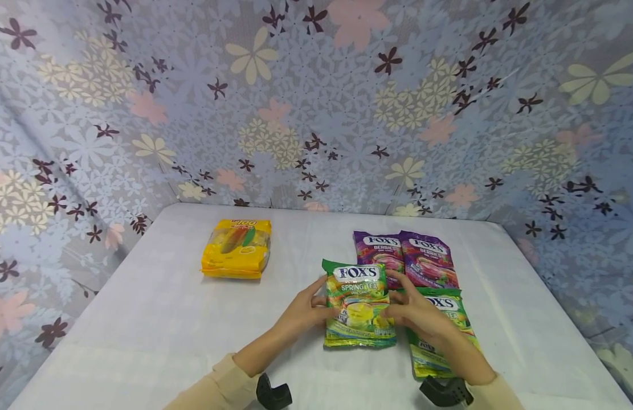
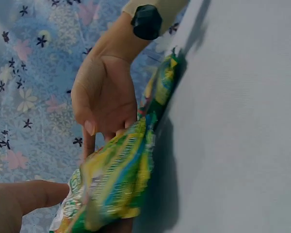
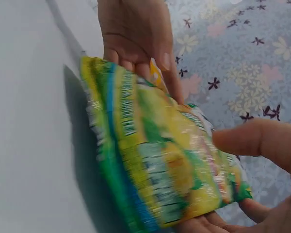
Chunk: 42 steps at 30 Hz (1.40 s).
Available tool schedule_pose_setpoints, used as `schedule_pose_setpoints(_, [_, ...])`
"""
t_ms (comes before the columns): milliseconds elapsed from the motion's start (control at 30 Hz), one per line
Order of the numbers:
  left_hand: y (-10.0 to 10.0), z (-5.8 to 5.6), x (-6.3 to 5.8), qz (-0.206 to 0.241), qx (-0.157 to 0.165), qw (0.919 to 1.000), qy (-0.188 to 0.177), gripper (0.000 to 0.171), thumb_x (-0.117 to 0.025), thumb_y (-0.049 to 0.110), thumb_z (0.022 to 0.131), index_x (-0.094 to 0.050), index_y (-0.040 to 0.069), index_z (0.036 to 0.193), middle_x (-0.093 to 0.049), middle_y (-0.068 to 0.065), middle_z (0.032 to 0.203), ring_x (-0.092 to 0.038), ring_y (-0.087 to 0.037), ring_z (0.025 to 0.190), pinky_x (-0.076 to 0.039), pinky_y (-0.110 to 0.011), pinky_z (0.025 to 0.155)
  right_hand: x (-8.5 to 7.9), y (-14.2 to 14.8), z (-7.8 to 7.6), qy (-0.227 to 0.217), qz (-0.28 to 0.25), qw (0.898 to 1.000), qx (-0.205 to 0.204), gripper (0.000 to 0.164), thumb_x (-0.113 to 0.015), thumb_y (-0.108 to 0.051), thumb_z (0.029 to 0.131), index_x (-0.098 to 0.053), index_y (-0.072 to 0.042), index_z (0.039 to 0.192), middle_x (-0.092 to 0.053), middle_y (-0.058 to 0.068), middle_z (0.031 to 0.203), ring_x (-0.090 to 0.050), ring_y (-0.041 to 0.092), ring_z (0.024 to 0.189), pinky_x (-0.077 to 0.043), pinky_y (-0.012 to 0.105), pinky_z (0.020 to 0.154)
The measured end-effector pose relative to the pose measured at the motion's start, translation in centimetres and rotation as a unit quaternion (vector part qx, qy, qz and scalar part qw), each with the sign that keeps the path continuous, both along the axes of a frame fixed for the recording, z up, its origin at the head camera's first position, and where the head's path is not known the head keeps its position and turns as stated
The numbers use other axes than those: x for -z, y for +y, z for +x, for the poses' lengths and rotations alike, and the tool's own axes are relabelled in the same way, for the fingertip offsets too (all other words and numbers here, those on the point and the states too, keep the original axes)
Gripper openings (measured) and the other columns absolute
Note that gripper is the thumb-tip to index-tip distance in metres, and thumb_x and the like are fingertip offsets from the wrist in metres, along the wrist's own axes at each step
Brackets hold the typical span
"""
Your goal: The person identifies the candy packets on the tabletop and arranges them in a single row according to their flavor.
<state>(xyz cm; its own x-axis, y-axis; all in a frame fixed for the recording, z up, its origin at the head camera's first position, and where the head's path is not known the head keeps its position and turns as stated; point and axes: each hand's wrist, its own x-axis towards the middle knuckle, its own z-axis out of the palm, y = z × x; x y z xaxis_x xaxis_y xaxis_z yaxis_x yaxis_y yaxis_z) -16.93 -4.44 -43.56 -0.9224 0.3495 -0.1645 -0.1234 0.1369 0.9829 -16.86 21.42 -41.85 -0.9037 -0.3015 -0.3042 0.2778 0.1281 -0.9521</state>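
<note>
A green and yellow Fox's Spring Tea candy bag (image 1: 359, 304) is held between my two hands, its printed front toward the head camera. My left hand (image 1: 307, 307) grips its left side, thumb over the front. On the opposite side my right hand (image 1: 417, 310) grips it the same way, thumb on the front edge. In the right wrist view the candy bag (image 3: 155, 150) hangs a little above the table, its shadow beside it. The fingers behind it are partly hidden. Under my right forearm lies a second Spring Tea bag (image 1: 424, 359), partly covered.
Two purple Fox's Berries bags (image 1: 429, 259) lie side by side behind the right hand. A yellow candy bag with a mango picture (image 1: 236, 250) stands apart at the back left. The white-covered table (image 1: 157, 319) meets a floral cloth backdrop (image 1: 316, 114) behind it.
</note>
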Motion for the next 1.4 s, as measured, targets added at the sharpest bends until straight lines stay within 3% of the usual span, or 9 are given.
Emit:
schedule_pose_setpoints(67, [0.0, -0.3, -0.3, 0.014, -0.006, 0.9999, 0.001, 0.084, -0.073, 0.009, 0.084, -0.025, 0.009, 0.154, -0.068, -0.014, 0.107, -0.066, -0.021, 0.088, -0.056, -0.035, 0.077, -0.1, -0.3, -0.2, 0.006, -0.008, 1.0, 0.01, 0.095, -0.068, -0.004, 0.081, -0.009, -0.026, 0.152, -0.022, 0.031, 0.15, -0.04, 0.044, 0.128, -0.022, 0.064, 0.107])
schedule_pose_setpoints(233, [0.1, -0.9, -1.0, 0.041, -0.021, 0.9989, 0.008, 0.084, -0.072, 0.008, 0.085, -0.025, 0.014, 0.154, -0.065, -0.017, 0.111, -0.067, -0.024, 0.091, -0.057, -0.036, 0.074, -0.7, -1.2, -0.9, 0.024, -0.03, 0.999, 0.023, 0.096, -0.067, -0.001, 0.082, -0.006, -0.029, 0.151, -0.042, 0.026, 0.141, -0.055, 0.032, 0.111, -0.021, 0.065, 0.106])
schedule_pose_setpoints(433, [0.3, -1.6, -1.8, 0.018, -0.052, 0.9979, 0.035, 0.083, -0.073, 0.012, 0.085, -0.027, 0.02, 0.154, -0.061, -0.018, 0.117, -0.065, -0.022, 0.091, -0.057, -0.034, 0.074, -1.5, -2.2, -1.4, 0.037, -0.073, 0.996, 0.037, 0.1, -0.064, 0.004, 0.083, 0.0, -0.027, 0.152, -0.019, 0.025, 0.152, -0.036, 0.041, 0.13, -0.016, 0.062, 0.11])
schedule_pose_setpoints(500, [0.2, -1.8, -2.0, 0.011, -0.061, 0.9971, 0.043, 0.083, -0.074, 0.013, 0.085, -0.029, 0.023, 0.154, -0.061, -0.017, 0.116, -0.064, -0.021, 0.091, -0.056, -0.034, 0.074, -1.6, -2.6, -1.6, 0.043, -0.091, 0.994, 0.039, 0.1, -0.063, 0.006, 0.082, 0.001, -0.026, 0.152, -0.015, 0.024, 0.153, -0.032, 0.041, 0.133, -0.018, 0.059, 0.111])
schedule_pose_setpoints(700, [-0.1, -2.1, -2.1, 0.022, -0.065, 0.9956, 0.064, 0.084, -0.074, 0.009, 0.085, -0.029, 0.024, 0.153, -0.059, -0.017, 0.114, -0.064, -0.024, 0.091, -0.056, -0.035, 0.074, -1.7, -3.4, -1.7, 0.068, -0.114, 0.99, 0.037, 0.098, -0.06, 0.009, 0.083, 0.001, -0.026, 0.152, -0.028, 0.024, 0.147, -0.043, 0.033, 0.124, -0.031, 0.047, 0.106])
schedule_pose_setpoints(933, [-0.6, -1.9, -2.2, 0.058, -0.053, 0.9949, 0.063, 0.086, -0.072, 0.002, 0.086, -0.024, 0.019, 0.155, -0.056, -0.02, 0.119, -0.066, -0.031, 0.097, -0.056, -0.037, 0.075, -1.8, -3.4, -1.6, 0.088, -0.111, 0.99, 0.027, 0.096, -0.058, 0.008, 0.085, 0.002, -0.024, 0.152, -0.03, 0.027, 0.144, -0.047, 0.03, 0.117, -0.035, 0.046, 0.1])
schedule_pose_setpoints(1167, [-1.0, -2.0, -2.3, 0.064, -0.048, 0.9946, 0.067, 0.085, -0.072, 0.002, 0.086, -0.026, 0.022, 0.154, -0.055, -0.021, 0.121, -0.065, -0.031, 0.099, -0.056, -0.036, 0.077, -1.8, -3.8, -1.3, 0.104, -0.115, 0.987, 0.04, 0.09, -0.056, 0.011, 0.086, -0.005, -0.026, 0.15, -0.035, 0.024, 0.143, -0.058, 0.024, 0.103, -0.048, 0.036, 0.088])
schedule_pose_setpoints(1400, [-1.3, -2.2, -2.4, 0.066, -0.045, 0.9935, 0.081, 0.084, -0.072, 0.001, 0.085, -0.027, 0.02, 0.154, -0.057, -0.021, 0.12, -0.065, -0.031, 0.097, -0.055, -0.035, 0.08, -2.0, -4.4, -1.1, 0.127, -0.118, 0.983, 0.051, 0.09, -0.056, 0.013, 0.086, -0.009, -0.028, 0.15, -0.04, 0.023, 0.14, -0.059, 0.025, 0.105, -0.05, 0.035, 0.086])
